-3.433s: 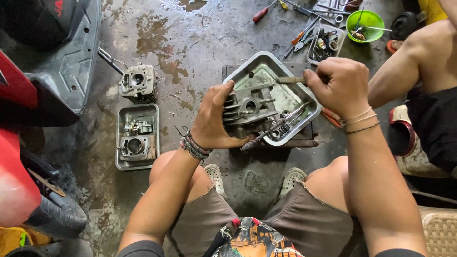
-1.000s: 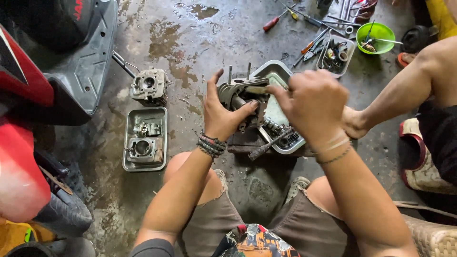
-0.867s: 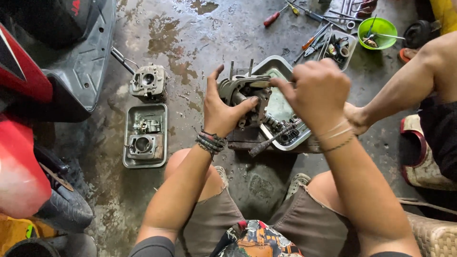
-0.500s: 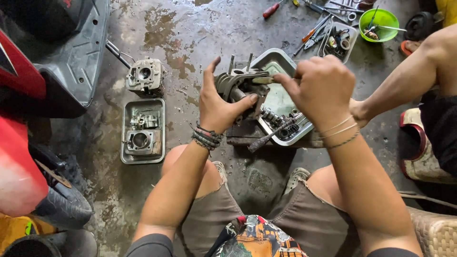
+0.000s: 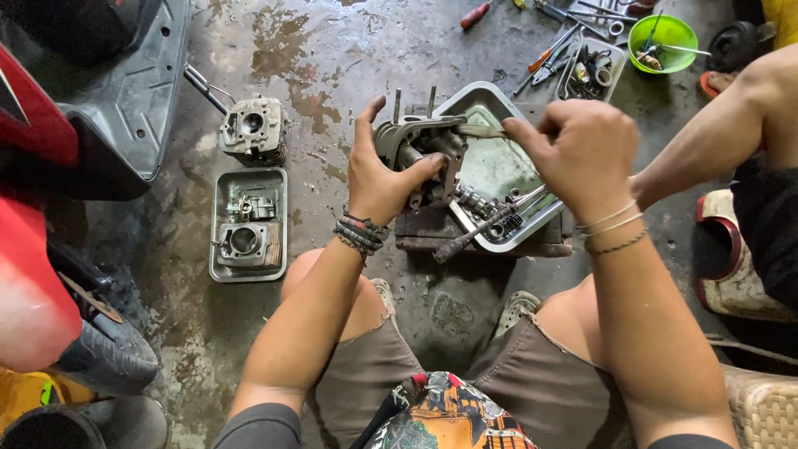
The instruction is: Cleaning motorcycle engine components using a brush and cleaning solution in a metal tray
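Bare wet floor [image 5: 332,91] left of metal tray [image 5: 532,237] gives passing room, up to cylinder head [image 5: 252,129] and small parts tray [image 5: 248,224]. Right blocked by another person's arm [image 5: 706,150]; tools [image 5: 557,58] and green bowl [image 5: 662,37] crowd beyond.

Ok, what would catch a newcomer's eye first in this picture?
Mid-frame, the left hand grips a grimy metal engine part over a steel tray, while the right hand works a thin tool into it. Left, a second tray holds engine pieces; a bright green bowl sits top right.

Stained concrete floor [image 5: 349,50] bears trays [image 5: 218,224], cylinder head [image 5: 252,129], tools [image 5: 549,58].
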